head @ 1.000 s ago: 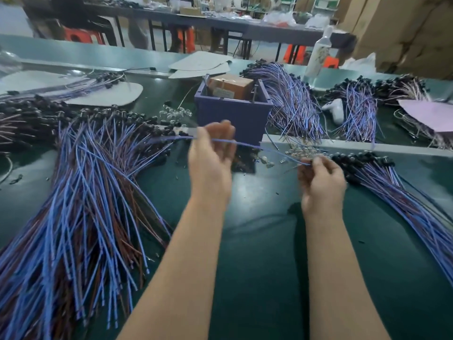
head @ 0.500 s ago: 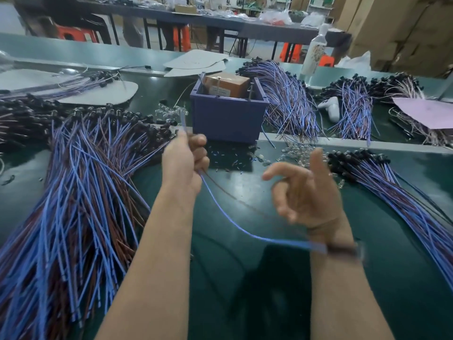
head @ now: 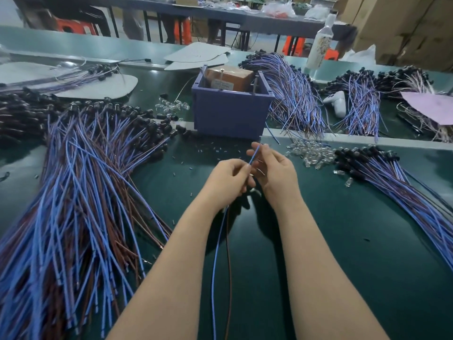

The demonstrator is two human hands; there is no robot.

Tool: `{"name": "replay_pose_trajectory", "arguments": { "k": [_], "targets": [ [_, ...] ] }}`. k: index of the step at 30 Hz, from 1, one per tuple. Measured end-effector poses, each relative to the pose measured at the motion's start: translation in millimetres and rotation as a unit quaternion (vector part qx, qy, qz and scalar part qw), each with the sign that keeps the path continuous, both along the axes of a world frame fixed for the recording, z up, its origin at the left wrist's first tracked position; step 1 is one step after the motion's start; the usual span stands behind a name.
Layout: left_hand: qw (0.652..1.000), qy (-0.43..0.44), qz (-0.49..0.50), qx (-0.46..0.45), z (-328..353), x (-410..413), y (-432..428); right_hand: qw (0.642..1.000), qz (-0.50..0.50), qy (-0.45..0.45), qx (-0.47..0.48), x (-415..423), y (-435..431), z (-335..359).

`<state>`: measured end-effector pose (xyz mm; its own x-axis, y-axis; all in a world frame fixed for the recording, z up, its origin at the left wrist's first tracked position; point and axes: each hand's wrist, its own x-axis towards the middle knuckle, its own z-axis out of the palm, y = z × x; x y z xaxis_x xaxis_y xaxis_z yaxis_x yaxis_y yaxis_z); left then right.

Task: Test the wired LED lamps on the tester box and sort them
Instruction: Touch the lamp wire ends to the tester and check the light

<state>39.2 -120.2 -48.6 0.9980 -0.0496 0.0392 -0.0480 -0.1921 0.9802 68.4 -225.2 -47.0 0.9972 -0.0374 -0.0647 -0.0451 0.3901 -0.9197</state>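
Note:
My left hand (head: 230, 177) and my right hand (head: 274, 170) meet over the green mat, just in front of the purple tester box (head: 230, 111). Between them they pinch one wired LED lamp; its blue wire (head: 215, 253) and a brown wire run down between my forearms toward me. A short blue end sticks up above my fingertips. The lamp's head is hidden by my fingers. A big heap of wired lamps (head: 81, 192) lies to the left. A second bundle of wired lamps (head: 402, 182) lies to the right.
Loose clear LED bulbs (head: 311, 153) lie beside my right hand, more bulbs (head: 171, 106) left of the box. Further bundles (head: 294, 94) lie behind a grey divider rail (head: 355, 138). A white bottle (head: 318, 45) and white card sheets (head: 103, 87) stand farther back.
My left hand came in from the left heap to the middle. My right hand, open and raised before, closed on the same lamp. The wire now hangs toward me instead of stretching sideways.

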Motion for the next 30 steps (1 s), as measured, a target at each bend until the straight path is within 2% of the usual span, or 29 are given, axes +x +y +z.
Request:
{"name": "replay_pose_trajectory", "arguments": {
  "k": [10,16,22,25,26,27,28,30],
  "targets": [
    [0.999,0.0,0.041,-0.006,5,9,-6,1.0,0.018,-0.015,-0.001,3,1,0],
    [1.0,0.007,0.009,0.026,3,6,0,1.0,0.014,-0.018,0.008,2,-1,1],
    [0.998,-0.013,-0.005,0.054,7,5,1,0.999,-0.02,-0.024,-0.005,0,-2,1],
    [0.998,-0.01,-0.012,0.06,5,4,3,0.997,-0.07,-0.011,0.039,2,-7,3],
    [0.998,-0.009,-0.012,0.055,4,4,4,0.995,-0.094,-0.008,0.027,2,-12,4],
    [0.999,-0.008,-0.006,0.04,3,4,5,0.992,-0.121,-0.008,-0.035,3,-18,4],
    [1.0,-0.006,0.008,0.014,2,5,5,0.978,-0.144,-0.012,-0.151,2,-23,4],
    [0.998,-0.002,0.043,-0.05,2,6,5,0.906,-0.156,-0.019,-0.393,-2,-27,2]
  ]
}}
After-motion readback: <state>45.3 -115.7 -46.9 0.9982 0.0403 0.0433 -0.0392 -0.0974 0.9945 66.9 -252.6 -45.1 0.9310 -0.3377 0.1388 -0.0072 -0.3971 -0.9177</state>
